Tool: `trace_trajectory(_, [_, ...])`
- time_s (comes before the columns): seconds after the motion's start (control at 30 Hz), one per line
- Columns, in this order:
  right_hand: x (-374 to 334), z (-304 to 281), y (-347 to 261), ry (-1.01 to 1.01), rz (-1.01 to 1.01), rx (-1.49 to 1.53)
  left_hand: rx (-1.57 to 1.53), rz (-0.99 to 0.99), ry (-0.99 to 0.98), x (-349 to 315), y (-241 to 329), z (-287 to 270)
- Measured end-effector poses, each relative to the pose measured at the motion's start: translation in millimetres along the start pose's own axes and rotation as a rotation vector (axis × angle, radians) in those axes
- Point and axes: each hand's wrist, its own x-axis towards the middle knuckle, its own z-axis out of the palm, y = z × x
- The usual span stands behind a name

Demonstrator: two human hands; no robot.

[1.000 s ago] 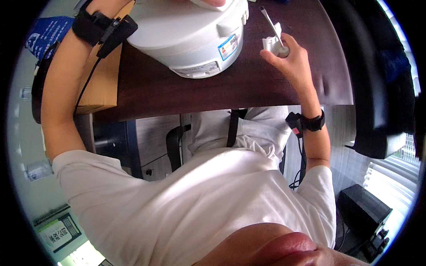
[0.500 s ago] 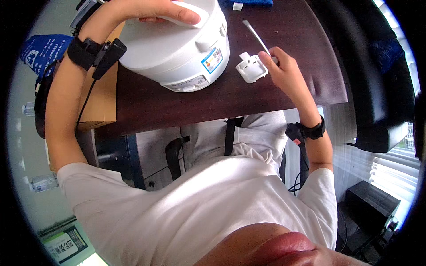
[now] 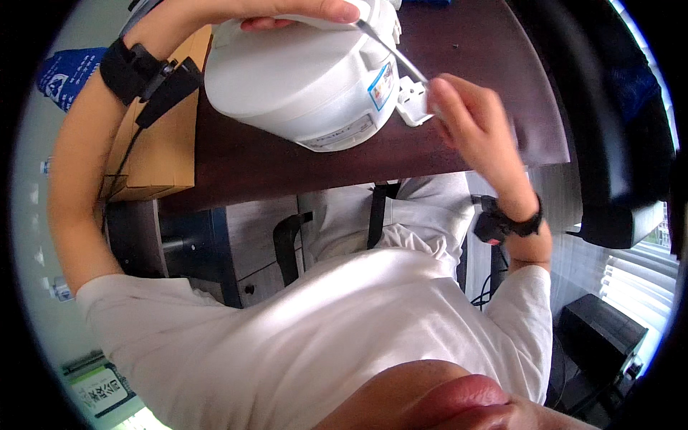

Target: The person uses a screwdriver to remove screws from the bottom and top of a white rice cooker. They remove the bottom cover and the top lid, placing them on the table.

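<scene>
A white rounded appliance that looks like a rice cooker (image 3: 287,86) rests on the table, a blue-edged sticker on its side. My left hand (image 3: 304,10) is closed on a white raised part at its far upper side, thumb on top. My right hand (image 3: 469,118) grips a thin grey rod-like tool (image 3: 394,54). The tool's far tip reaches the appliance's upper edge, close to my left thumb; contact cannot be made out. A small white plastic part with slots (image 3: 413,107) lies between the appliance and my right hand, partly hidden.
The dark brown table (image 3: 494,64) has its front edge before my lap. A cardboard box (image 3: 168,143) stands left of the appliance. Blue printed material (image 3: 68,75) is at far left, a black chair (image 3: 616,179) at right.
My right hand has raised the rod and swung its tip leftward to the appliance's upper edge. The appliance now sits farther right in view and covers part of the small white piece.
</scene>
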Motion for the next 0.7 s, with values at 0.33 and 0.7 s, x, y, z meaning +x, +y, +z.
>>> trace_trajectory(0.33, [-35.5, -36.9, -12.5, 0.034, 0.091, -0.563, 0.012, 0.016, 0.020, 8.8, 13.4, 8.5])
trace_trajectory(0.7, [-33.0, -38.4, -34.2, -0.031, 0.198, -0.680, 0.029, -0.019, 0.064, 10.6, 15.9, 10.2])
